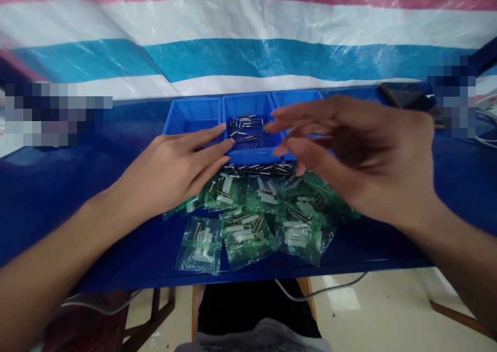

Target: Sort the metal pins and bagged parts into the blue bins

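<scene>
My left hand [182, 163] lies stretched out over the front of the left blue bin [190, 103], its fingertips at the wall of the middle blue bin [252, 157]. In the middle bin are several loose screws [244, 127]. My right hand [357, 160], smeared by motion, hovers over the right blue bin [298, 97], partly hiding it. Its fingers are bent and apart from the thumb, with the fingertips close to the screws; I make out nothing held. A row of screws [260, 169] lies just before the bins. Clear bags [248, 235] holding screws and white plastic plugs lie nearer me.
Blue table [135, 253] with its front edge close to my lap. Behind it hangs a striped plastic sheet [248, 57]. A dark flat object [406, 96] lies at the back right. A cable [322, 292] hangs below the table.
</scene>
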Demonstrator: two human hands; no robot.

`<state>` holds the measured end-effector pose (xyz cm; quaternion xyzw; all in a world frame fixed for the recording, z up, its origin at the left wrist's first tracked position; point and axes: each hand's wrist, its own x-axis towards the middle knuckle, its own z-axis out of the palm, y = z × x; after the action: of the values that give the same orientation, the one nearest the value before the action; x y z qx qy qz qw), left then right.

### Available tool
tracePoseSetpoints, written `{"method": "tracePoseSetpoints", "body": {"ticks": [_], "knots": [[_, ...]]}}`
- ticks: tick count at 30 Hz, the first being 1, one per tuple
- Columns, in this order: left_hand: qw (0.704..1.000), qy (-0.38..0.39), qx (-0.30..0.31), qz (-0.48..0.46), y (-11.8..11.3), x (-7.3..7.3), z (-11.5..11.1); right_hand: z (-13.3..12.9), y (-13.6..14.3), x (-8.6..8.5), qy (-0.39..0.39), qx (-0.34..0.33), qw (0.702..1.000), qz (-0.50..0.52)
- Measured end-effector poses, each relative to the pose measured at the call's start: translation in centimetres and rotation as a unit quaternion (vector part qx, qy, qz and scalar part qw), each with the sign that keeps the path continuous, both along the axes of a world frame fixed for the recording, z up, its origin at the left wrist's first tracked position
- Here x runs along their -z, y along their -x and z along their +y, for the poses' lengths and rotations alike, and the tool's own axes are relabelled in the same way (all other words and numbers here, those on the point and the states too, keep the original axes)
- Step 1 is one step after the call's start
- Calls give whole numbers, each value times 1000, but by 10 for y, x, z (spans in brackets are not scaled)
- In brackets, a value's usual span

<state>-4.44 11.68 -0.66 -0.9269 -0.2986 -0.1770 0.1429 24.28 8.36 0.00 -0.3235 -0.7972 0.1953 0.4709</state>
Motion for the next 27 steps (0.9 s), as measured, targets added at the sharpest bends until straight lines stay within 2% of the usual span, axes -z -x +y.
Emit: {"method": "tracePoseSetpoints", "body": {"ticks": [1, 3, 5, 7, 13, 21, 27], "knots": [[1000, 3, 3, -3, 0, 0, 0, 0, -2, 2, -81, 27, 992, -89], [1000, 1, 5, 2, 0, 0, 0, 3, -6, 6, -201, 45, 937, -281], [1000, -6, 6, 13, 0, 0, 0, 5, -9, 10, -252, 47, 874, -413], [1000, -7, 5, 14, 0, 0, 0, 6, -8, 13, -258, 48, 844, -467], [1000, -11, 0, 11, 0, 1, 0, 4, -1, 15, -238, 23, 835, -496], [999, -27, 4, 26, 1, 1, 1, 4, 2, 21, -273, 33, 826, -492], [999, -38, -1, 34, 2, 1, 0, 5, 1, 22, -281, 23, 839, -466]]}}
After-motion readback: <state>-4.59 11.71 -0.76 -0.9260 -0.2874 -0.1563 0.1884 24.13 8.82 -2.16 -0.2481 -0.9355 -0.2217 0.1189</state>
